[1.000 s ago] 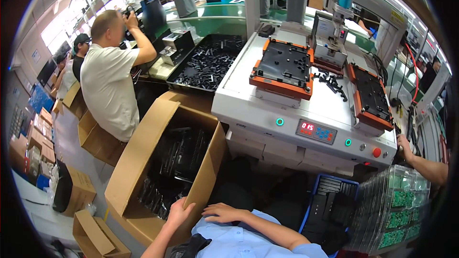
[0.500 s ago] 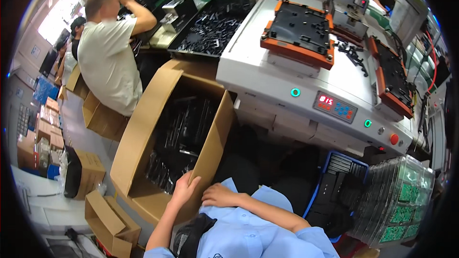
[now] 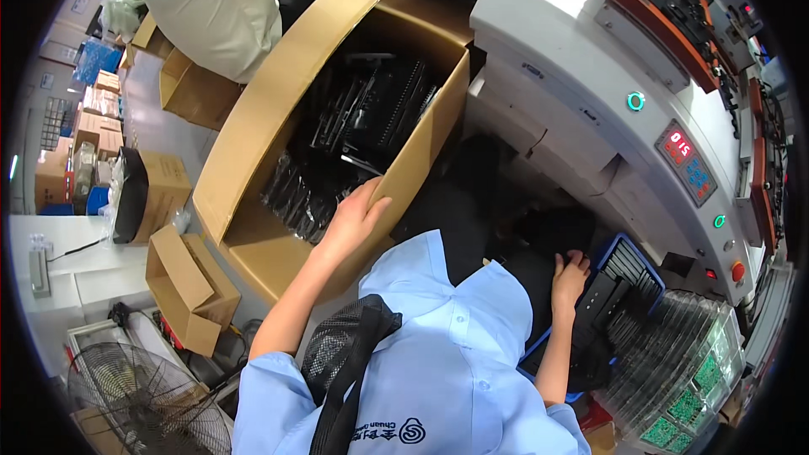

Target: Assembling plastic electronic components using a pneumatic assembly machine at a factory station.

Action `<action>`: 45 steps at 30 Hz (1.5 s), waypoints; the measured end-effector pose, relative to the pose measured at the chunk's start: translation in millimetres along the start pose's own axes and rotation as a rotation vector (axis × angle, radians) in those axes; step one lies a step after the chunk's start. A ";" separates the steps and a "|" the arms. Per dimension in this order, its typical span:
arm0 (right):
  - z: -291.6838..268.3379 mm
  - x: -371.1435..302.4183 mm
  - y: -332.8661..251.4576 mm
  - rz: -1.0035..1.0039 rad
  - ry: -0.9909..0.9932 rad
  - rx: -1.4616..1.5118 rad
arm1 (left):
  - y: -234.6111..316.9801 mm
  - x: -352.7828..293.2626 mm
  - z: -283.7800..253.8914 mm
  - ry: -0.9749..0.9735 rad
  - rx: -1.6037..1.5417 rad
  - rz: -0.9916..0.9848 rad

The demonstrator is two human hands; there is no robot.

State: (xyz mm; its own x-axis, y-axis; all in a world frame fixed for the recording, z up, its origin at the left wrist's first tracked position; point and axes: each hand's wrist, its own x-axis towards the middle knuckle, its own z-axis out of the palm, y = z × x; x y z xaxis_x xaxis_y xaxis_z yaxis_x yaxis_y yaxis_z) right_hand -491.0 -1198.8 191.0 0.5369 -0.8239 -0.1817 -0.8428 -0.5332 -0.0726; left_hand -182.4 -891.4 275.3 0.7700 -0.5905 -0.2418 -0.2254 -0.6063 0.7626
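Note:
My left hand grips the near rim of a large cardboard box, its thumb outside and its fingers over the edge. Inside lie black plastic parts, with clear plastic-wrapped ones at the near end. To the right, my right hand hangs beside a blue-edged bin, its fingers apart and nothing visible in them. Dark flat parts fill that bin. Whether the hand touches the bin I cannot tell.
A white machine with lit buttons and orange-framed fixtures stands at the right. Stacked clear trays with green boards are at the lower right. At left are a smaller open carton, a fan and a seated person.
My right hand has moved from beside the box across to the blue-edged bin. My left hand stays at the box rim. The view has tilted down toward my body.

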 end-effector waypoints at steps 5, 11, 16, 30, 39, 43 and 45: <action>-1.6 13.0 26.5 -0.135 -0.036 0.271 | 2.3 6.0 0.1 -0.014 -0.001 0.011; -25.4 -2.9 11.9 0.177 -0.123 0.255 | 2.8 8.8 4.4 -0.033 0.001 0.020; -20.4 5.6 24.9 0.151 -0.208 0.249 | -3.6 15.8 9.7 -0.005 0.008 0.067; -51.4 10.9 -68.9 -0.208 -0.054 0.249 | 13.4 55.3 0.5 0.011 0.030 0.170; 51.8 47.5 -209.7 -0.277 -0.524 0.492 | 13.2 51.8 3.9 -0.023 0.003 0.120; 53.7 42.1 -208.8 -0.363 -0.574 0.605 | 3.9 49.7 1.2 -0.009 -0.002 0.087; 42.5 34.7 -210.1 -0.323 -0.588 0.686 | 6.6 47.5 -0.7 -0.001 0.001 0.078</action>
State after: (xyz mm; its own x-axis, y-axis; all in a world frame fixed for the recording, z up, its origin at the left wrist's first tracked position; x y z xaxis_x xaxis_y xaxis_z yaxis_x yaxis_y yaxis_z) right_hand -296.8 -1107.2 158.3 0.7999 -0.3292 -0.5018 -0.5958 -0.3349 -0.7300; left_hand -146.8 -923.0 269.2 0.7493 -0.6366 -0.1824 -0.2855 -0.5591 0.7784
